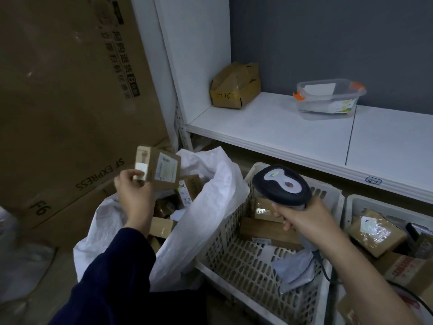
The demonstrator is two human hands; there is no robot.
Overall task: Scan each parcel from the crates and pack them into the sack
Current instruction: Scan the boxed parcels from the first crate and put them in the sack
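Your left hand [134, 192] pinched the small parcel [161, 168] by one end, above the sack [210, 198] mouth, label face turned rightward. Your right hand [302, 219] gripped the scanner [282, 184], apart to the parcel's right, over the crate [234, 259].

The white shelf [269, 123] carries a crumpled cardboard box [235, 89] and a clear tub [328, 99].

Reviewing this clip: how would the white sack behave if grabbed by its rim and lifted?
Probably floppy: the rim of the white sack sags and folds over. Likely heavy, since several parcels already lie inside. It rests against the crate, so it might slump if that moved.
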